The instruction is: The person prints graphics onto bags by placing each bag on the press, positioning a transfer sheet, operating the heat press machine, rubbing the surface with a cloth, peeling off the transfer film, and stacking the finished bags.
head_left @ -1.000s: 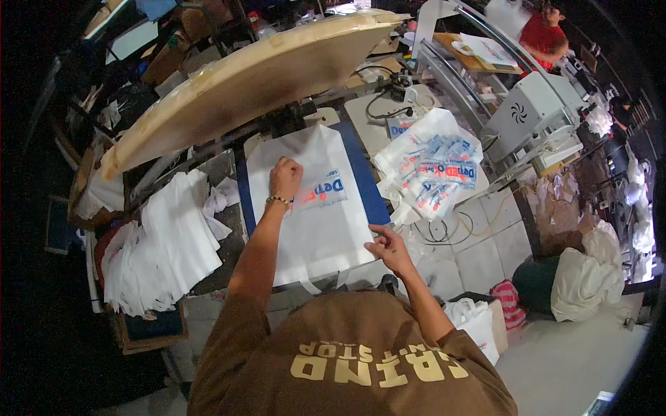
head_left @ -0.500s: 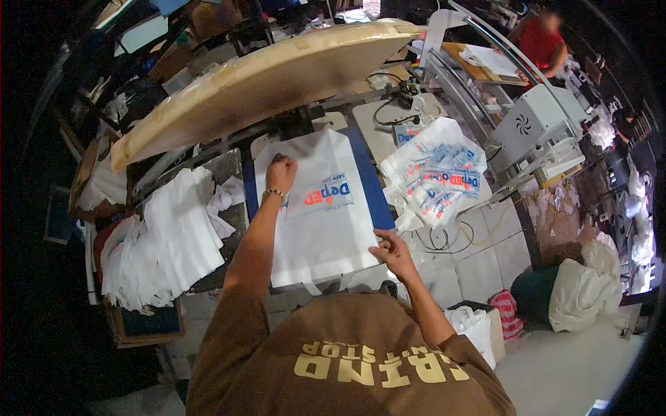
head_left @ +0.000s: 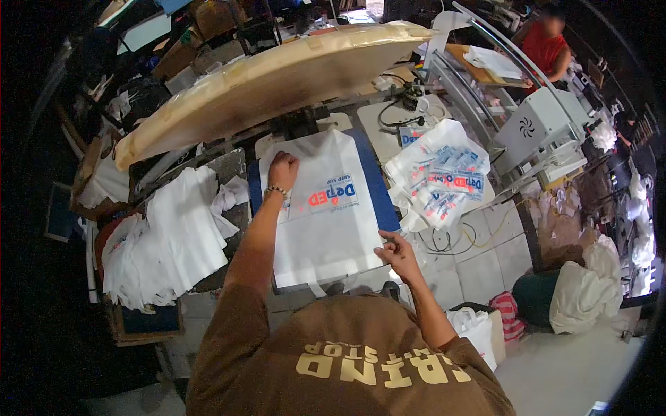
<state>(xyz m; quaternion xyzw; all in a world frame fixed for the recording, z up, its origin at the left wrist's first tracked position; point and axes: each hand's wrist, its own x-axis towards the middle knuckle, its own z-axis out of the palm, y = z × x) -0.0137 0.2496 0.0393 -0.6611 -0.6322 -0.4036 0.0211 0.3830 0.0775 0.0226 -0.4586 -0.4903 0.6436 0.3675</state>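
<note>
A white cloth bag point(head_left: 316, 246) printed "DepED" in blue and red lies flat on a blue board point(head_left: 375, 184), its handle loop towards me. My left hand point(head_left: 283, 171) rests on the bag's upper left part, its fingers curled in; whatever they hold is hidden. By the bag's lower right edge is my right hand point(head_left: 398, 253), with thumb and forefinger apart and the tips at the edge. A large padded panel point(head_left: 277, 87), wrapped in tan material, hangs raised behind the bag.
White bags point(head_left: 173, 222) are heaped on the left. Printed bags point(head_left: 447, 173) lie piled on the right, beside a grey machine box point(head_left: 531, 121) with rails. Cables point(head_left: 451, 239) run over the floor tiles. A person in red point(head_left: 546, 52) is at the back right.
The whole view has shifted slightly. My right thumb and forefinger have spread a little at the bag's edge. My left hand stays closed at the same part of the bag.
</note>
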